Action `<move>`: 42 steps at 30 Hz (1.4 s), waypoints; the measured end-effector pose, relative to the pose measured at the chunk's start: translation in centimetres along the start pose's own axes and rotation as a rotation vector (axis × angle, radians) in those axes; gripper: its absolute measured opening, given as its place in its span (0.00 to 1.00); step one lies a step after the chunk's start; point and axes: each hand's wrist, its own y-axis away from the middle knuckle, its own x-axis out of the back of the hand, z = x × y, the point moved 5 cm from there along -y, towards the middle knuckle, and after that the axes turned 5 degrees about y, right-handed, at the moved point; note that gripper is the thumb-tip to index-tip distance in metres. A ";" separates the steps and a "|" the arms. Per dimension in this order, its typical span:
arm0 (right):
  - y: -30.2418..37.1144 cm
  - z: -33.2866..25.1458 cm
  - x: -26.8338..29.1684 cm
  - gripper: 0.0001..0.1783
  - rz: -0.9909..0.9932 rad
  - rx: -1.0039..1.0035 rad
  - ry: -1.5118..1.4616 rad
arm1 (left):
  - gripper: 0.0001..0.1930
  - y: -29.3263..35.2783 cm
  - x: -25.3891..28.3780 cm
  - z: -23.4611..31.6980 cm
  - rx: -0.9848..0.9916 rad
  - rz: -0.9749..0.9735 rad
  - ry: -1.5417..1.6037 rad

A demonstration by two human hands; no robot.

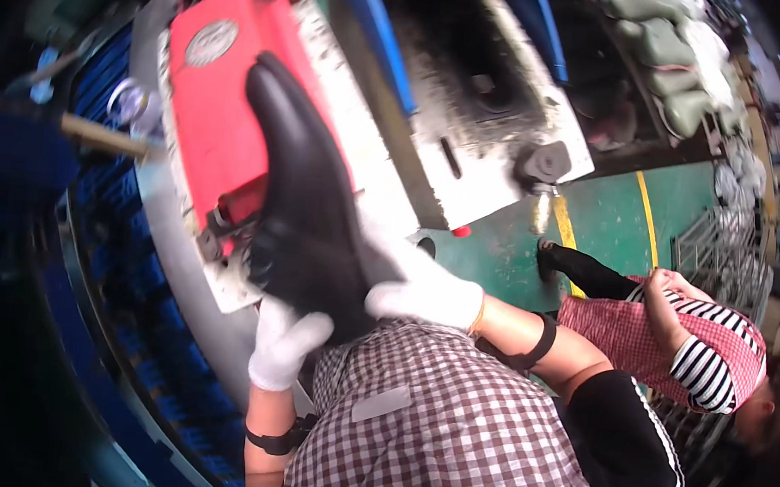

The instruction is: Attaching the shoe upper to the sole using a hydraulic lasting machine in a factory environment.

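A black boot (312, 176) is gripped around its shaft by the white-gloved left hand (286, 348) and right hand (430, 297), its toe pointed away from the checked apron (449, 416) and across a red housing (220, 113), where a pale oval label (212, 42) is borne, its markings too blurred to be read.

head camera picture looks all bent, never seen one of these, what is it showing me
There is no machine arm: these are a person's own hands, in white gloves, seen from a wide fisheye camera on their head, which bends straight edges. The left hand and right hand hold a black boot, its toe toward the top of the picture; blur hides the exact grip. Beyond it, a red box-shaped housing sits on a worn white surface. Off to the right is another person in a checked apron.
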 end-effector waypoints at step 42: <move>1.4 7.3 37.8 0.58 0.681 -0.357 0.813 | 0.30 -33.1 -33.7 20.7 -1.001 -0.199 -1.100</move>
